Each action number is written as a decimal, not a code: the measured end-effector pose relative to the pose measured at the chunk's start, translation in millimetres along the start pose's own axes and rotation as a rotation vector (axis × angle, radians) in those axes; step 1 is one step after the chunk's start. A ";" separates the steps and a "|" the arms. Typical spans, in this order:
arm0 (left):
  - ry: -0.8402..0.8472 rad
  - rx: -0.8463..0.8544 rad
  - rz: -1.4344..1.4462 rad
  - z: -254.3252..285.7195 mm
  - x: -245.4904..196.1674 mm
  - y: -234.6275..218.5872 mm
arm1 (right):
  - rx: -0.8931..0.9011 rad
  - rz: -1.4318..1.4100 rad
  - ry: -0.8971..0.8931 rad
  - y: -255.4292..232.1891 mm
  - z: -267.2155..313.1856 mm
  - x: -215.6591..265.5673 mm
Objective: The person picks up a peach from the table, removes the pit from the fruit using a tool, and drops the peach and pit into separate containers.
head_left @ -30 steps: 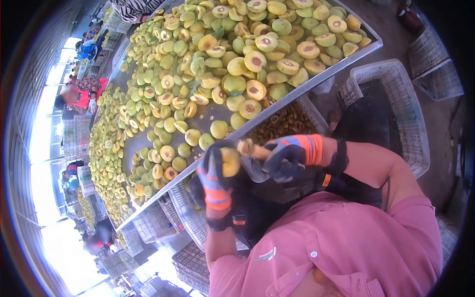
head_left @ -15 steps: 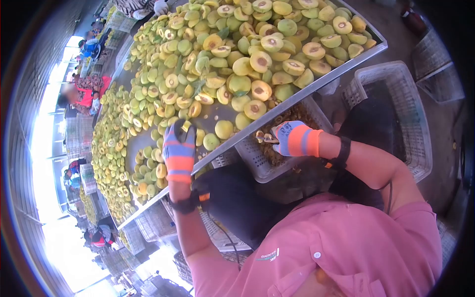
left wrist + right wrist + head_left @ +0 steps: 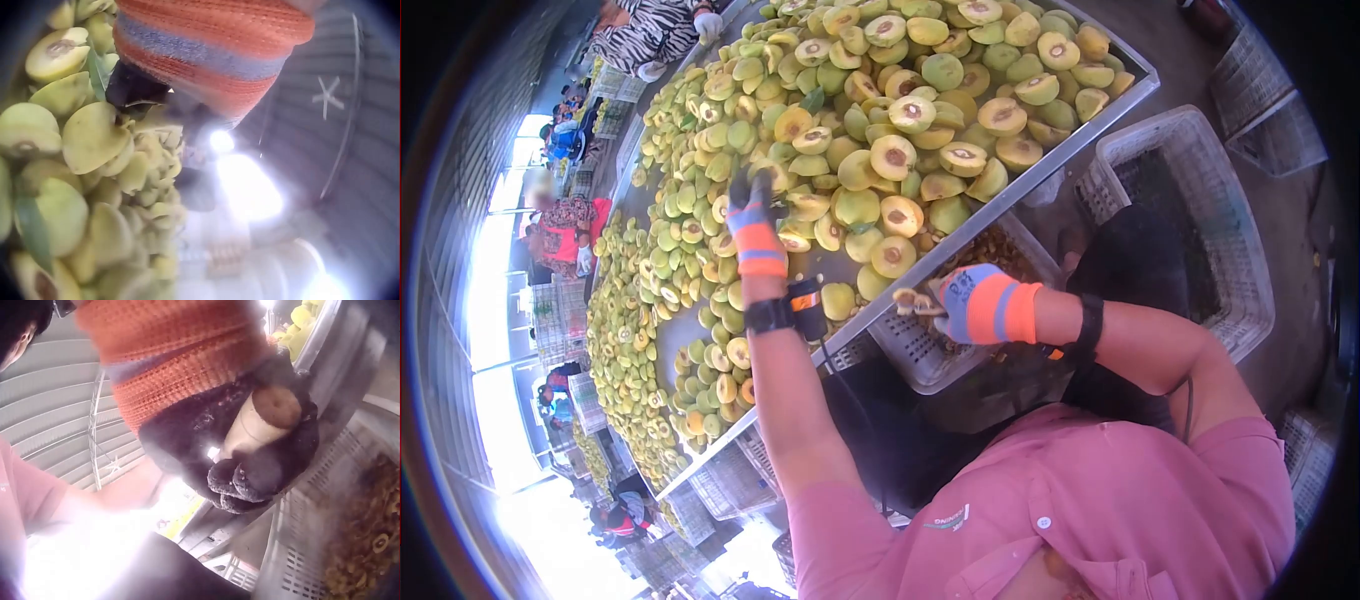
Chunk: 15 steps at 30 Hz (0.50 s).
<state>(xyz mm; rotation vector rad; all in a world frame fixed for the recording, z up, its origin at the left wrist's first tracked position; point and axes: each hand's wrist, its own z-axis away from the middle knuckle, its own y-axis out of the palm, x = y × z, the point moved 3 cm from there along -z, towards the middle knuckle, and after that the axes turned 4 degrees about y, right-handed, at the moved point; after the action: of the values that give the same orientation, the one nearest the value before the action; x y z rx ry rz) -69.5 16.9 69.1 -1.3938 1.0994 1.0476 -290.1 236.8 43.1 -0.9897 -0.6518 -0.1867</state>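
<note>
In the head view, my gloved left hand [image 3: 753,220] reaches over a wide heap of halved, green-yellow stone fruit [image 3: 890,157] on a metal table. Its dark fingers point away from me, right at the fruit. The left wrist view shows the orange cuff [image 3: 206,50] above fruit halves [image 3: 94,137], with the fingertips mostly hidden. Nearer my lap, my gloved right hand [image 3: 985,305] grips a wooden-handled tool [image 3: 262,422]. The handle's round butt shows in the right wrist view, with curled fingers about it. The tool's far end [image 3: 912,301] sticks out leftward near the table edge.
The table's raised metal rim [image 3: 1010,190] runs diagonally before me. Below it stands a pale plastic crate [image 3: 920,355] with brown pits [image 3: 362,550]. Another crate [image 3: 1245,240] is by my right leg. Across the table a person in zebra-striped sleeves [image 3: 655,35] works.
My left hand went from beside the tool, with a yellow fruit, out to the table and farther over the heap. My right hand dipped over the pit crate, then shifted slightly back toward me.
</note>
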 end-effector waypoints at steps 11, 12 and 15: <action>-0.166 0.184 0.431 93.4 -10.9 -29.8 | 0.007 0.021 -0.050 21.8 -13.1 -9.4; -0.176 0.132 0.384 99.5 -15.2 -23.7 | 0.042 0.120 -0.016 20.7 -13.2 -9.3; -0.032 0.249 0.278 108.3 -24.0 -13.7 | -0.005 0.056 -0.010 5.4 -6.5 -0.9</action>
<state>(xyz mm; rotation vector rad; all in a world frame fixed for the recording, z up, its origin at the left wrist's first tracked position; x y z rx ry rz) -64.7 127.4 85.5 -1.0435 1.3769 1.0821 -285.7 234.3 36.3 -1.0132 -0.6324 -0.1337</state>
